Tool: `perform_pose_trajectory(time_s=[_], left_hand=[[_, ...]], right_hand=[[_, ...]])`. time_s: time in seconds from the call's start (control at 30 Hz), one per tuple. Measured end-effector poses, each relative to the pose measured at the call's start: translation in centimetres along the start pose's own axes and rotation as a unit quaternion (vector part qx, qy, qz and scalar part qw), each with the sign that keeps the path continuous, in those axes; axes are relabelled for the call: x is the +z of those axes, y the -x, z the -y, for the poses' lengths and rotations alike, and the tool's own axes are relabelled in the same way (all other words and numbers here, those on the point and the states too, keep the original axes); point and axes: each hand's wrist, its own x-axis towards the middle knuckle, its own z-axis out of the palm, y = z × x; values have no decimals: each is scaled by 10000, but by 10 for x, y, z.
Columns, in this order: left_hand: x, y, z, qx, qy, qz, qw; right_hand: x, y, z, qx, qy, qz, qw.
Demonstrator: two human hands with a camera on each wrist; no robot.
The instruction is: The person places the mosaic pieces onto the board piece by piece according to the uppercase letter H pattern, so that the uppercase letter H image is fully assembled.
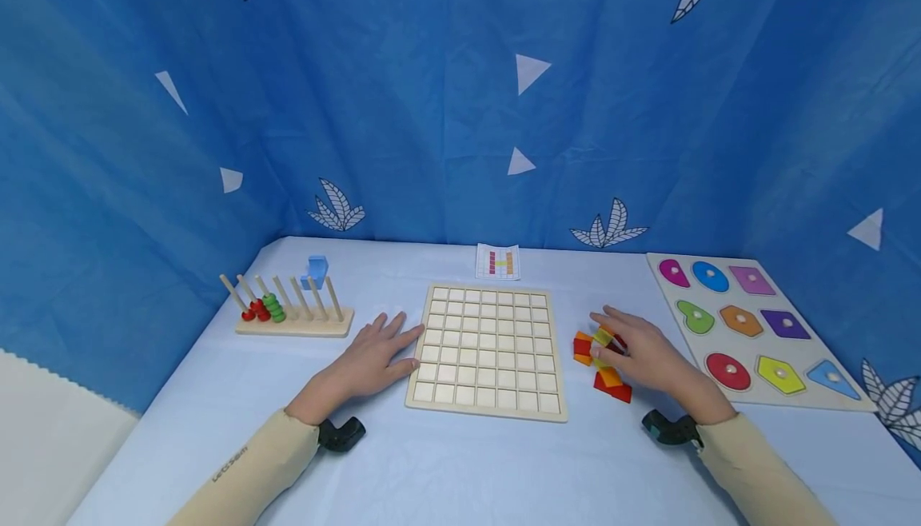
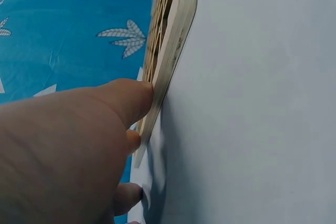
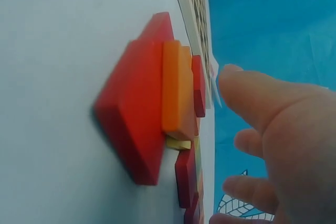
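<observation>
A wooden grid board (image 1: 486, 414) with square recesses lies flat in the middle of the table. My left hand (image 1: 374, 356) rests at its left edge with fingers spread, the thumb and forefinger touching the frame. To the right of the board is a loose pile of red, orange and yellow square tiles (image 1: 610, 377), some stacked on others. Over that pile hovers my right hand (image 1: 642, 350), fingers loosely bent. In the right wrist view the thumb (image 3: 252, 93) stands apart from the red tile (image 3: 131, 108) and orange tile (image 3: 178, 93), and nothing shows between the fingers.
Behind the board lies a small pattern card (image 1: 497, 262) with coloured squares. At the left stands a wooden peg rack (image 1: 295, 324) with red and green beads, a light blue piece (image 1: 314, 270) behind it. A shape puzzle board (image 1: 748, 350) with knobbed pieces lies at the right.
</observation>
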Motion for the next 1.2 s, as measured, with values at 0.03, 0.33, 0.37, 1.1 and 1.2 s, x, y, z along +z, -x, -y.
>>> perform_pose_trajectory(time_s=[0.03, 0.33, 0.37, 1.1, 1.2], left_hand=[[0, 0, 0, -4, -3, 1, 10000], [0, 0, 0, 48, 27, -72, 10000], [0, 0, 1, 54, 23, -75, 10000], [3, -1, 2, 22, -37, -135, 9999], [3, -1, 2, 63, -26, -165, 9998]], right_hand=[[1, 0, 0, -16, -24, -3, 10000], [5, 1, 6, -224, -9, -112, 9997], [5, 1, 6, -281, -8, -154, 9995], [17, -2, 6, -658, 7, -539, 9964], [16, -1, 7, -680, -4, -569, 9961]])
